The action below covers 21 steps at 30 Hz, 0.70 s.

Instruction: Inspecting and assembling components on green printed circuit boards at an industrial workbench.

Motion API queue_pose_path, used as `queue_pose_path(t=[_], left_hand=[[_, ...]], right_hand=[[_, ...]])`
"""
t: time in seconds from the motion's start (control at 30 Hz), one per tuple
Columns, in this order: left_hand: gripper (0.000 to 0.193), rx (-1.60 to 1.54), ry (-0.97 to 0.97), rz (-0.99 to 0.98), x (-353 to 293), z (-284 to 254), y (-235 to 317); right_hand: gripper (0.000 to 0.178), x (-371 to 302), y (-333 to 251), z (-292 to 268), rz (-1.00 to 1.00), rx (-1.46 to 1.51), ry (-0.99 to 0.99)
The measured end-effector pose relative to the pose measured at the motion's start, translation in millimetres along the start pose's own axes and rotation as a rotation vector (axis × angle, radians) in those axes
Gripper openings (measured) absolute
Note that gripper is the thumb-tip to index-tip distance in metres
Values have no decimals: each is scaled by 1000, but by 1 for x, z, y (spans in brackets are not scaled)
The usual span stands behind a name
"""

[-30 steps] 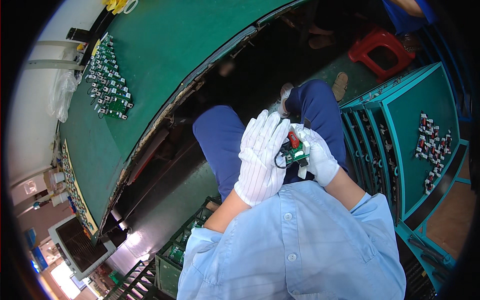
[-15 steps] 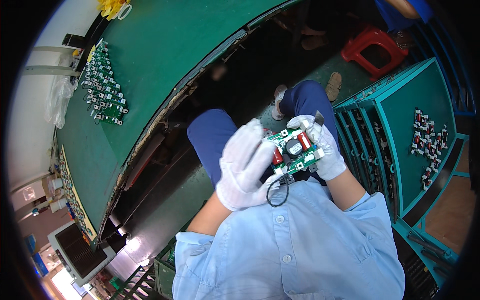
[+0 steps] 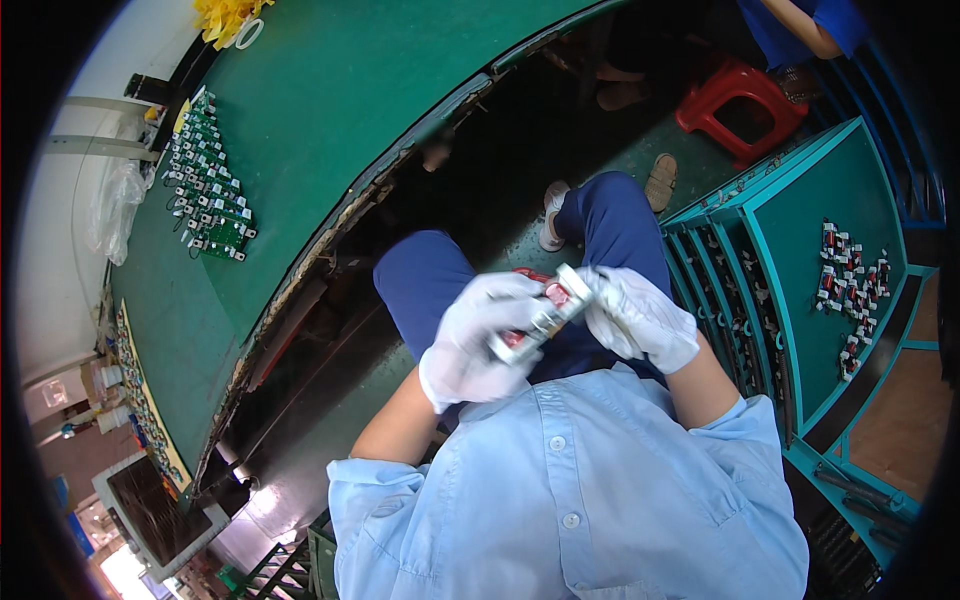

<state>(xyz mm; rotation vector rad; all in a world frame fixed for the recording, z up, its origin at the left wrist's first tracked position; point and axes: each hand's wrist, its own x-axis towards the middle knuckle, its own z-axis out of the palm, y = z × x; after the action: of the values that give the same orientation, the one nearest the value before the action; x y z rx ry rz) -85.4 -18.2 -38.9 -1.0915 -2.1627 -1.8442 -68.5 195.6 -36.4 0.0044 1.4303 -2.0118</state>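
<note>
A circuit board (image 3: 545,318) with red and white parts is tilted up on edge above my lap, smeared by motion. My left hand (image 3: 480,338), in a white glove, grips it from the left with the fingers bent around its side. My right hand (image 3: 645,318), also gloved, is closed beside the board's upper right end, its fingertips by that end. Whatever lies inside those right fingers is hidden. The board's dark round part and black cable loop do not show now.
A green bench (image 3: 300,110) runs along the left, with rows of circuit boards (image 3: 210,190) on it. To my right stands a teal rack (image 3: 800,200) with more small assemblies (image 3: 850,285) on top. A red stool (image 3: 740,110) and another person's arm (image 3: 805,25) are beyond.
The board has turned from facing up to standing on edge. My left hand has closed around its side. A dark flat piece seen at my right fingertips no longer shows.
</note>
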Motion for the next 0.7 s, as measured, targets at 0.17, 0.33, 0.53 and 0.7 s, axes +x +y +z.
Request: queue_pose_path(t=[0.17, 0.33, 0.53, 0.7], left_hand=[[32, -1181, 475, -964, -4, 2, 13], [41, -1607, 442, -981, -2, 18, 21], [46, -1622, 552, -1056, 2, 20, 40], [42, -1879, 374, -837, -15, 18, 31]], right_hand=[[39, 6, 34, -22, 177, 899, -99], [32, 9, 14, 18, -154, 259, 284], [29, 6, 16, 26, -58, 662, 393], [27, -4, 3, 29, -80, 564, 311]])
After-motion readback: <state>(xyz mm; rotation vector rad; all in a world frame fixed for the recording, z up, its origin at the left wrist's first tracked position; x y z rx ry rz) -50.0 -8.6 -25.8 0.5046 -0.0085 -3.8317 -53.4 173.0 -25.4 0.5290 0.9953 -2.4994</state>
